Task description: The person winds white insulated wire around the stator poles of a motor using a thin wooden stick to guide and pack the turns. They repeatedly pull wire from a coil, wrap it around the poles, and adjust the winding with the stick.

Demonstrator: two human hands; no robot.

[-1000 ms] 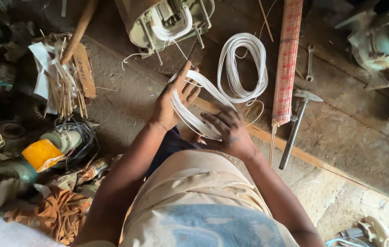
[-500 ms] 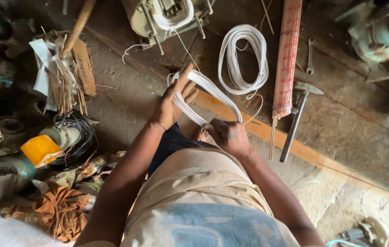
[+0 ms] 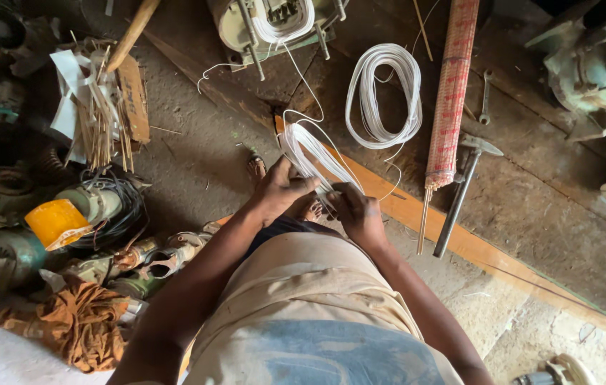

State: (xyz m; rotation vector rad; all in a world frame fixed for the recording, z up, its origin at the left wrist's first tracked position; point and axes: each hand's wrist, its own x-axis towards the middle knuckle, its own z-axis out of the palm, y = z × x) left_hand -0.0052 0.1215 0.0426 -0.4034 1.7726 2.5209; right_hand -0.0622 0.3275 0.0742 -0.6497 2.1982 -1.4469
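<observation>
Head view shows a person looking down at their own two hands in the middle of the frame, above a rough concrete floor [image 3: 210,164]. Both hands work on a small bundle of white cord [image 3: 310,153], which sits just above the hands, slightly left of the centre. The left hand [image 3: 281,191] has its fingers closed around the lower end of this bundle, and the thumb presses on the strands. The right hand [image 3: 358,212] is just beside it, on the right, and its fingers are curled and pinch the same strands from below. One thin strand goes up from the bundle to a metal machine part [image 3: 274,25] at the top centre, where more white cord is wound. A larger loose coil of white cord [image 3: 382,96] lies on the floor to the upper right of the hands, apart from them. Right of this coil lies a long red rolled mat [image 3: 451,93], and beside its lower end a hammer [image 3: 459,192] and a small wrench [image 3: 485,96]. An orange wooden plank [image 3: 474,246] runs diagonally under the hands to the lower right. At the left are a yellow tape roll [image 3: 57,222] and an orange rag [image 3: 85,324].
</observation>
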